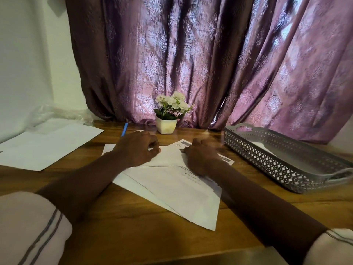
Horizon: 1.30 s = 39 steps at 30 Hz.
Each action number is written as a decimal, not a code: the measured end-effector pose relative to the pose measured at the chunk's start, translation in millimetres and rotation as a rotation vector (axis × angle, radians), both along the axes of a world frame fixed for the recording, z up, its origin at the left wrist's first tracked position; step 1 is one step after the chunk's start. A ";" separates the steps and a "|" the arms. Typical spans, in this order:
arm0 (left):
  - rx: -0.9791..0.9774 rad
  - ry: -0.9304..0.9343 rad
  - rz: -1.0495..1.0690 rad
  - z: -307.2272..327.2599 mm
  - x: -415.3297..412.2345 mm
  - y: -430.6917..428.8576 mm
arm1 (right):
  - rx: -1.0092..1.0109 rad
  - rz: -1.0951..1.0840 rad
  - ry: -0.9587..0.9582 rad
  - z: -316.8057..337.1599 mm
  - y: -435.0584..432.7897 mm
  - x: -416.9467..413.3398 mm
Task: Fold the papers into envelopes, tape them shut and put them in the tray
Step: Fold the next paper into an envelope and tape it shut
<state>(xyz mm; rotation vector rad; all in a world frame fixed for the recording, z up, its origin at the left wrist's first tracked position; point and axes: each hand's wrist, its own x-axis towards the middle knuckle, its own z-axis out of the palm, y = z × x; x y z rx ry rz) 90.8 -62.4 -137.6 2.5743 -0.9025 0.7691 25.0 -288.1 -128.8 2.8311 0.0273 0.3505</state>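
While the grey lattice plastic tray point(267, 152) sits mid-right, left hand point(138, 150) and right hand point(199, 157) rest curled on the folded white paper point(181, 194); pinching or pressing, can't tell.

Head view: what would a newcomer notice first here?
The purple patterned curtain fills the background, with a small pot of white flowers at its foot. At the centre of the table, the left hand and right hand rest on a partly folded paper; a grey lattice tray sits to the right.
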 end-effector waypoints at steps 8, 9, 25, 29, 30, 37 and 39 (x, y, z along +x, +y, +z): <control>0.002 0.035 -0.004 0.6 -3.1 0.5 | -0.068 0.134 -0.051 9.4 -4.4 -21.7; 0.013 0.044 -0.007 1.6 -3.7 0.6 | -0.050 0.144 -0.073 10.7 -5.8 -24.0; -0.166 0.007 -0.058 6.6 -2.3 5.5 | 0.878 0.138 -0.315 0.1 -20.9 -6.2; -0.070 -0.260 -0.020 23.4 -18.6 2.6 | 1.078 0.251 -0.341 7.1 -17.3 -10.2; 0.001 -0.359 0.034 27.5 -22.9 0.5 | 1.060 0.253 -0.388 10.3 -17.3 -12.9; 0.044 -0.438 -0.230 21.4 -81.9 -50.8 | 1.010 0.164 -0.901 41.5 -41.7 -61.0; 0.101 -0.362 -0.332 10.7 -95.0 -64.3 | 1.012 0.108 -0.982 46.2 -61.8 -80.0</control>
